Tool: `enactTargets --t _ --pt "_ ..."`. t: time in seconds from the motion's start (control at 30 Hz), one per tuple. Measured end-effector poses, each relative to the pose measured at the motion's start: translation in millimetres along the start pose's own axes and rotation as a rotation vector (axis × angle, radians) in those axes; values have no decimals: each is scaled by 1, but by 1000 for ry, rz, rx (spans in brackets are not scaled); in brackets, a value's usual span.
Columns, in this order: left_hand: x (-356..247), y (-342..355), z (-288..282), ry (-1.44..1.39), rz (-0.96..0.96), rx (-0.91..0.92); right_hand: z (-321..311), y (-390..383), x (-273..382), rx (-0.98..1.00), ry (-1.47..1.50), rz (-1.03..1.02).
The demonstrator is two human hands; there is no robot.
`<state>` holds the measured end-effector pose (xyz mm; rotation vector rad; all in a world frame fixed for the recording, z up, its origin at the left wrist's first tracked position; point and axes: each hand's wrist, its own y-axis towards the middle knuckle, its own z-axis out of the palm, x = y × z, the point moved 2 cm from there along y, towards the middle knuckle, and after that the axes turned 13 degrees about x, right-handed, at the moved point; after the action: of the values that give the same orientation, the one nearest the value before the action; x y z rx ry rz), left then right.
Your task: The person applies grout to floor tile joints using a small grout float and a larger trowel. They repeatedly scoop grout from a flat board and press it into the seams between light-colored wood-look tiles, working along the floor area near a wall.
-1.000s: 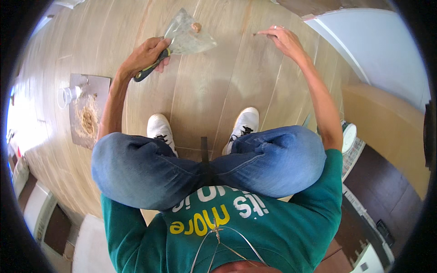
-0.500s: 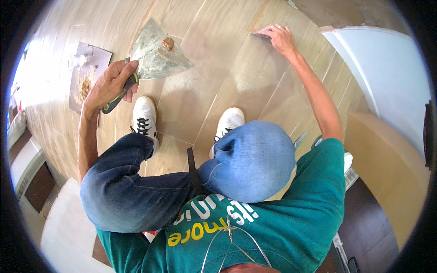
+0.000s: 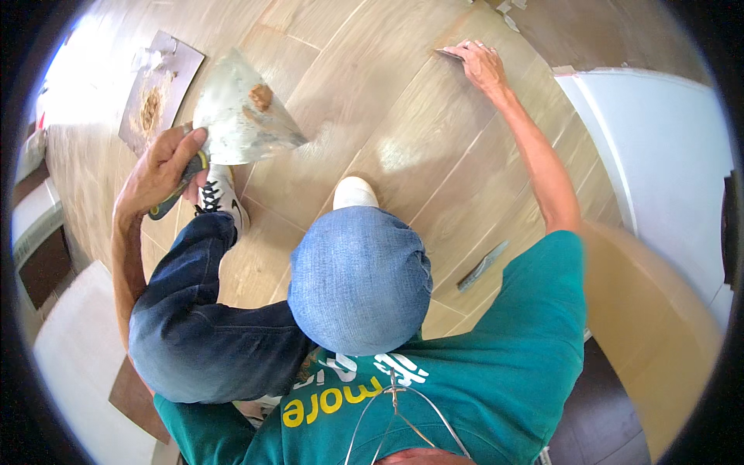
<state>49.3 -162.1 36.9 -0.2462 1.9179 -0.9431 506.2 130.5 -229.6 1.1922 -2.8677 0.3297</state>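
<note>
My left hand (image 3: 161, 172) is wrapped round the black-and-yellow handle of a wide putty knife (image 3: 232, 124). Its broad, smeared metal blade points up and to the right and carries a lump of brown filler (image 3: 260, 97). Far out to the right, my right hand (image 3: 482, 66) grips a thin, flat scraper (image 3: 448, 53), mostly hidden under the fingers. That scraper's edge is at the wood-look floor (image 3: 372, 101), beside a brownish smear along a joint.
A square board (image 3: 172, 85) with brown filler and a small clear object lies at the upper left. On the floor right of my knee is a narrow grey tool (image 3: 482, 265). A white curved panel (image 3: 659, 147) and a tan board (image 3: 643, 325) stand at the right.
My right knee has swung left, and the narrow grey tool now shows fully. The putty knife sits further left in view. My right hand keeps nearly the same place, still gripping the scraper.
</note>
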Motion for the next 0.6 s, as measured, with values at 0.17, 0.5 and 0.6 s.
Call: enactTargets --t 0.17,0.5,0.6 --pt "17 -25 0 -207 -54 -165 16 -22 19 -105 -109 -100" --pt "50 -12 15 -414 39 -139 -11 26 -9 33 0 133" --pt "72 -12 20 -470 30 -149 2 12 32 16 -75 146"
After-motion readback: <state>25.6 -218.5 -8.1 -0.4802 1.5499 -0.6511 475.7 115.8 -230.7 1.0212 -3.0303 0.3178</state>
